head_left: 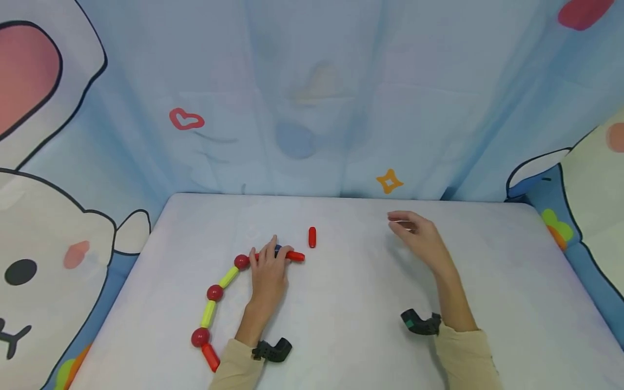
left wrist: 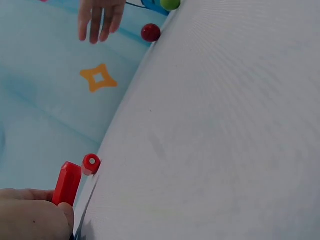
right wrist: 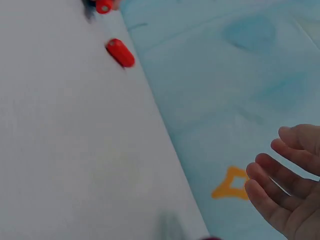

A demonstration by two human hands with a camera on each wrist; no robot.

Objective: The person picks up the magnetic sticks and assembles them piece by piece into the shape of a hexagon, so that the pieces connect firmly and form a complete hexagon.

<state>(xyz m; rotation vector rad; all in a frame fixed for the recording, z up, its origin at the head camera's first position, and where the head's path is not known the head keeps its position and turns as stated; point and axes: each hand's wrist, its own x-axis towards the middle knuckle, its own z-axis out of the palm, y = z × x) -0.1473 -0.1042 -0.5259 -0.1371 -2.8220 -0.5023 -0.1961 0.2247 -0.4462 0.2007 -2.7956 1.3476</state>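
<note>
My left hand reaches over the upper end of a curved row of wooden beads, pinching around a red long bead beside a mostly covered blue bead. From there the row bends down to the left, through round red beads and yellow-green long beads, to another red long bead. Whether a string joins them cannot be seen. A loose red long bead lies just beyond the left hand. Held above the table at the right, my right hand has loosely bent fingers and holds nothing.
The white tabletop ends at a blue patterned curtain. In the left wrist view, a dark red ball and a green ball sit at the far side. Each wrist wears a black camera mount.
</note>
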